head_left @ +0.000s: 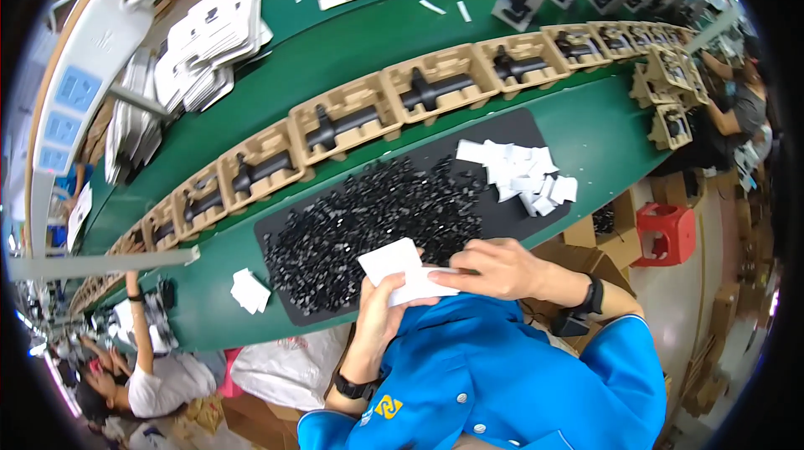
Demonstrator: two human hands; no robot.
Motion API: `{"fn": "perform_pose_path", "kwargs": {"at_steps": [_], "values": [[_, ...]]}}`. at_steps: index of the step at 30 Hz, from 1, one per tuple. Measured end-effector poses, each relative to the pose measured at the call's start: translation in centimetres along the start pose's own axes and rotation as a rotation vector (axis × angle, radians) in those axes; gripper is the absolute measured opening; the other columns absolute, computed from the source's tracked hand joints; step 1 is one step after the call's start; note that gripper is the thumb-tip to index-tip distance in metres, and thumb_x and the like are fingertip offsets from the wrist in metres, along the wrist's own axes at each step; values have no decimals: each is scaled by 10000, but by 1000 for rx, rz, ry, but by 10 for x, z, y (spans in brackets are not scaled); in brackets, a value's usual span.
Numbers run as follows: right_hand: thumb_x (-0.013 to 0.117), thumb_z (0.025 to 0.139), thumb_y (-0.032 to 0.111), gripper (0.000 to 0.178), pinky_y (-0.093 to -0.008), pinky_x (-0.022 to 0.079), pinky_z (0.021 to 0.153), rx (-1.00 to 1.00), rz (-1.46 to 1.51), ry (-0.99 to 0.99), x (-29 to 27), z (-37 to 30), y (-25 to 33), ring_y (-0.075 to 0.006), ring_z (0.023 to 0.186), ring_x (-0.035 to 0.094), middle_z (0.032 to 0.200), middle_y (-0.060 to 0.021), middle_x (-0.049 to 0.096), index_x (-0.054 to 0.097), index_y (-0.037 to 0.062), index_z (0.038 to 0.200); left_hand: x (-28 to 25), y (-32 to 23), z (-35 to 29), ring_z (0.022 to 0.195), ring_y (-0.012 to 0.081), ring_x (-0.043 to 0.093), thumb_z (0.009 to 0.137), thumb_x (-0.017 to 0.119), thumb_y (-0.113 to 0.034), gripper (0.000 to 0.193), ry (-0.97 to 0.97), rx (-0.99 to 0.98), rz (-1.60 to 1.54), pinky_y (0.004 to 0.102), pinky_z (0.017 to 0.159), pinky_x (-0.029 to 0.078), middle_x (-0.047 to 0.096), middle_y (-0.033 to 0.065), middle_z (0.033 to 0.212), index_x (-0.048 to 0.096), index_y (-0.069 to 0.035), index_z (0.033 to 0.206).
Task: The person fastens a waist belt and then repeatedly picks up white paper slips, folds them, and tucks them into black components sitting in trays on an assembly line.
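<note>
My left hand [378, 309] is closed on a small white paper piece [390, 259], thumb across its face, just in front of my blue shirt. From the other side, my right hand [501, 267] pinches white paper at its right edge, with thumb and fingertips together. Whether this is one folded piece or several stacked, I cannot tell. Just beyond both hands, a large heap of small black parts [377, 216] covers much of a dark mat [523, 128]. On the mat's right side is a loose pile of white paper pieces [519, 169].
A row of brown moulded trays [343, 119] holding black devices curves across the green table [599, 136]. More white papers [249, 291] lie left of the mat. Flat white sheets are stacked at the back. Co-workers sit at both ends; a red stool [666, 234] stands right.
</note>
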State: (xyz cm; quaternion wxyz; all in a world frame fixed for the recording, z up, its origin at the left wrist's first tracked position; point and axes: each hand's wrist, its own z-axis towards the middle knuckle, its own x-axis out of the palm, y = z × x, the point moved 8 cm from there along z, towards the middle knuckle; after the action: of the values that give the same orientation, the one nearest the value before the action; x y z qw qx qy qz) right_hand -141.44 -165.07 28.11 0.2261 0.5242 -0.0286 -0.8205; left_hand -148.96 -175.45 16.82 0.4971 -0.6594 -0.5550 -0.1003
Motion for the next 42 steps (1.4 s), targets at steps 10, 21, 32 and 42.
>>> {"fn": "perform_pose_path", "kwargs": {"at_steps": [10,21,32,42], "values": [[632,635,167,410,-221,430,518,36,-159,70,6,18,9,-116,725,496,844,40,544,675,190,1042,-5,-13,-5,1012,290,586,813,598,-35,498,72,-44,-326,409,718,579,513,171,1204,402,39,1265],[658,696,11,273,-224,470,530,919,943,146,18,-17,-35,-106,693,583,830,-89,618,654,0,968,18,-20,-6,819,145,634,790,682,-74,333,180,54,289,251,636,548,652,105,963,579,28,1090],[754,605,2,97,-254,385,507,604,690,147,8,-7,-49,-140,546,541,590,-58,598,673,3,658,47,-22,-10,685,81,612,744,737,-177,332,-65,201,570,228,624,497,684,62,837,655,-20,1025],[666,774,58,120,-189,296,446,856,749,10,-4,-97,-189,-27,506,408,594,43,493,593,40,680,-57,-51,24,668,226,661,911,496,-127,254,-364,502,184,292,480,538,657,149,862,549,45,1090]]}}
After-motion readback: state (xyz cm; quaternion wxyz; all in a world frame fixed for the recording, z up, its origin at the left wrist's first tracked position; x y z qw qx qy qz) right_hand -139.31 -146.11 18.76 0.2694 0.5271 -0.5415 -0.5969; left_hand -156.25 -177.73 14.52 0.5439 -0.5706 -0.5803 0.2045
